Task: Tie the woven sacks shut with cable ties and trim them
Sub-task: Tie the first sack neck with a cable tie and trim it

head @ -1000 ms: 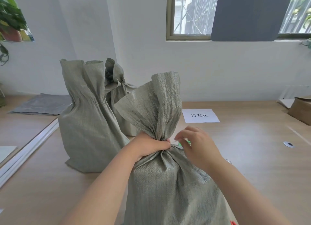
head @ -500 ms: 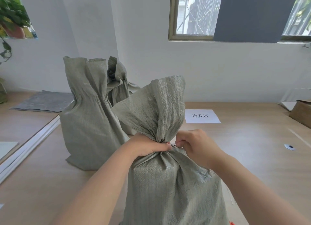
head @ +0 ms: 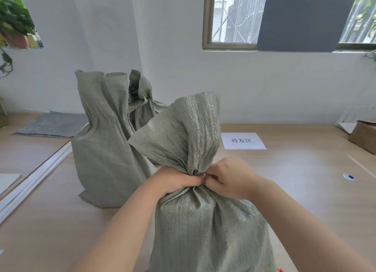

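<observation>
The wooden table (head: 305,190) ran from near to far. At its near edge stood the near sack (head: 203,231), its top flaring above a gathered neck (head: 193,170). To the left and farther off stood a second sack (head: 101,149), its mouth untied. A third sack (head: 142,100) peeked out behind that one, already bunched shut. A paper label (head: 243,140) lay on the table at far right.

The left hand (head: 175,180) was clenched round the neck from the left. The right hand (head: 230,178) met it from the right, fingers curled tight at the cinch. They probably pinched the cable tie, though the tie itself was hidden beneath them.

This looked like the threading or first pull. To do it well, the left hand should keep the gathers squeezed narrow. The right should draw the tail straight out, low on the neck, so no fold escapes the loop.

A second earlier the right hand had stood a little apart from the neck, with a green strip showing at its fingertips. Since then it had closed in to touch the left hand and cover the strip.
</observation>
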Demonstrator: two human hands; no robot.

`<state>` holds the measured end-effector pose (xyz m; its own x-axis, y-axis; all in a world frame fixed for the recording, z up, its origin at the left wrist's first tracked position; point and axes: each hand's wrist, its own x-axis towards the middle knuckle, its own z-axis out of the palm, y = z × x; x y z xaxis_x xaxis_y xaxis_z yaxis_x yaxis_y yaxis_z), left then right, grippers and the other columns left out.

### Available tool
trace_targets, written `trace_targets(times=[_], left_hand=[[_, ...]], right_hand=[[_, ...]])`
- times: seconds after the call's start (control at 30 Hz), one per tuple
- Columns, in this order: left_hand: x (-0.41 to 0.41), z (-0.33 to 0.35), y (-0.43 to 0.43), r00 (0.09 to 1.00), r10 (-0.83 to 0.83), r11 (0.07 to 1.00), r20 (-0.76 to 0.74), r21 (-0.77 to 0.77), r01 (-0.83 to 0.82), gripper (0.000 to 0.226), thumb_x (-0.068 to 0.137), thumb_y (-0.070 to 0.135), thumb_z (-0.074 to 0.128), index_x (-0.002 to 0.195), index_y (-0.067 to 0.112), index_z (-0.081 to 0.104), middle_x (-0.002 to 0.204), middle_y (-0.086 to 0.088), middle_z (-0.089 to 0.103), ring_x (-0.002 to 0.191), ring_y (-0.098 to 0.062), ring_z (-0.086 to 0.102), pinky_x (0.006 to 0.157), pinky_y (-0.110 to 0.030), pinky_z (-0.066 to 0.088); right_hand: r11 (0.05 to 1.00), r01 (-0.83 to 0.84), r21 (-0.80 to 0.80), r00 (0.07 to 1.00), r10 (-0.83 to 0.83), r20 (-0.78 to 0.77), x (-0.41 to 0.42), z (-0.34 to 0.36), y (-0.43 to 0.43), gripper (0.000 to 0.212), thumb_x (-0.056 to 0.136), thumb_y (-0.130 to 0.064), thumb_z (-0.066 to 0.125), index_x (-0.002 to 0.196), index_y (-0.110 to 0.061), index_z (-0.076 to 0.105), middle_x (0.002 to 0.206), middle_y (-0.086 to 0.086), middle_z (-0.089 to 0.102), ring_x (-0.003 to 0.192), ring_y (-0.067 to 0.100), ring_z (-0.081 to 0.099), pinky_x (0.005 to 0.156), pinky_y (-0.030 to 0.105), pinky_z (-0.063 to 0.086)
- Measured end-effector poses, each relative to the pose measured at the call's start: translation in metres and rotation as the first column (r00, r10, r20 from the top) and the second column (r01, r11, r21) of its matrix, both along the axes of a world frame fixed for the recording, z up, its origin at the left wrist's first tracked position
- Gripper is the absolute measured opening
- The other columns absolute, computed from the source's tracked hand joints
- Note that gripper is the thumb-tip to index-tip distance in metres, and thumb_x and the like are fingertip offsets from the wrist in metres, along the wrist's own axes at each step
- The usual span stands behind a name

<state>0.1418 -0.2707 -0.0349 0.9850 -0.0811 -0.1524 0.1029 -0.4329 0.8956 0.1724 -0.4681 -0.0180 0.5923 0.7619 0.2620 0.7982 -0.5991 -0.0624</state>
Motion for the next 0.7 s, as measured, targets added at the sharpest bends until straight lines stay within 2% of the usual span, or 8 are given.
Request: trace_targets(times=[0.07, 0.13, 0.23, 0.37, 0.47, 0.53, 0.63, 0.7], left_hand=[[0.0, -0.001, 0.001, 1.0, -0.008, 1.0, -0.005, 0.009, 0.008, 0.023, 0.072, 0.032, 0.089, 0.078, 0.043, 0.07, 0.077, 0.039, 0.067, 0.088, 0.017, 0.062, 0.081, -0.01, 0.049], [0.003, -0.004, 0.003, 1.0, -0.01, 1.0, -0.007, 0.005, 0.01, 0.023, 0.071, 0.034, 0.089, 0.083, 0.042, 0.071, 0.088, 0.035, 0.069, 0.101, 0.005, 0.065, 0.092, -0.018, 0.05], [0.001, -0.003, 0.002, 0.999, 0.018, 0.999, -0.049, -0.043, -0.02, 0.019, 0.072, 0.035, 0.089, 0.079, 0.038, 0.071, 0.089, 0.028, 0.07, 0.096, 0.003, 0.065, 0.095, -0.022, 0.05], [0.001, -0.002, 0.002, 0.997, 0.004, 0.996, -0.082, -0.092, -0.011, 0.011, 0.072, 0.033, 0.089, 0.078, 0.034, 0.08, 0.093, 0.019, 0.077, 0.105, -0.006, 0.069, 0.1, -0.026, 0.051], [0.0, -0.002, 0.001, 0.997, -0.016, 0.995, -0.075, -0.104, 0.008, 0.029, 0.057, 0.047, 0.087, 0.084, 0.038, 0.081, 0.099, 0.017, 0.078, 0.106, -0.007, 0.069, 0.105, -0.035, 0.05], [-0.001, -0.002, 0.0, 0.997, -0.011, 0.993, -0.076, -0.122, 0.001, 0.025, 0.062, 0.043, 0.088, 0.086, 0.038, 0.081, 0.099, 0.016, 0.078, 0.106, -0.007, 0.07, 0.106, -0.037, 0.05], [0.002, -0.004, 0.003, 0.997, 0.005, 0.989, -0.082, -0.145, -0.017, 0.031, 0.061, 0.044, 0.09, 0.089, 0.034, 0.082, 0.1, 0.015, 0.078, 0.105, -0.007, 0.07, 0.106, -0.037, 0.05], [0.004, -0.005, 0.003, 0.995, 0.014, 0.984, -0.102, -0.174, -0.032, 0.022, 0.068, 0.034, 0.091, 0.088, 0.029, 0.083, 0.099, 0.012, 0.079, 0.103, -0.007, 0.071, 0.105, -0.036, 0.05]], right_hand=[[0.999, -0.014, 0.044, 0.999, 0.012, 0.045, 0.002, -0.005, 0.002, 0.026, 0.079, -0.037, 0.041, 0.059, -0.024, 0.033, 0.046, -0.006, 0.03, 0.043, 0.023, 0.032, 0.041, 0.033, 0.041], [0.996, -0.034, 0.08, 0.997, 0.028, 0.074, 0.001, -0.008, 0.004, 0.03, 0.077, -0.035, 0.045, 0.055, -0.023, 0.029, 0.045, -0.006, 0.023, 0.039, 0.022, 0.027, 0.036, 0.029, 0.035], [0.992, -0.045, 0.122, 0.996, 0.036, 0.077, 0.004, -0.012, 0.001, 0.032, 0.076, -0.031, 0.047, 0.054, -0.021, 0.027, 0.045, -0.005, 0.018, 0.04, 0.025, 0.024, 0.037, 0.027, 0.027], [0.983, -0.049, 0.178, 0.997, 0.038, 0.064, 0.013, -0.016, -0.004, 0.028, 0.075, -0.026, 0.043, 0.053, -0.018, 0.029, 0.043, 0.0, 0.022, 0.04, 0.026, 0.025, 0.039, 0.029, 0.026], [0.979, -0.029, 0.204, 1.0, 0.026, 0.014, 0.014, -0.023, -0.005, 0.026, 0.076, -0.028, 0.04, 0.054, -0.017, 0.03, 0.044, 0.001, 0.026, 0.042, 0.028, 0.029, 0.04, 0.035, 0.032], [0.973, 0.011, 0.231, 0.998, 0.004, -0.062, 0.014, -0.026, -0.006, 0.026, 0.078, -0.031, 0.037, 0.056, -0.017, 0.034, 0.045, -0.001, 0.03, 0.044, 0.026, 0.033, 0.043, 0.039, 0.035], [0.953, 0.062, 0.296, 0.986, -0.013, -0.164, 0.012, -0.026, -0.014, 0.025, 0.085, -0.03, 0.046, 0.062, -0.023, 0.039, 0.046, -0.005, 0.033, 0.045, 0.014, 0.032, 0.048, 0.034, 0.033], [0.929, 0.116, 0.35, 0.968, -0.026, -0.251, 0.012, -0.026, -0.024, 0.018, 0.087, -0.028, 0.06, 0.072, -0.029, 0.049, 0.049, -0.008, 0.038, 0.047, 0.011, 0.034, 0.051, 0.029, 0.032]])
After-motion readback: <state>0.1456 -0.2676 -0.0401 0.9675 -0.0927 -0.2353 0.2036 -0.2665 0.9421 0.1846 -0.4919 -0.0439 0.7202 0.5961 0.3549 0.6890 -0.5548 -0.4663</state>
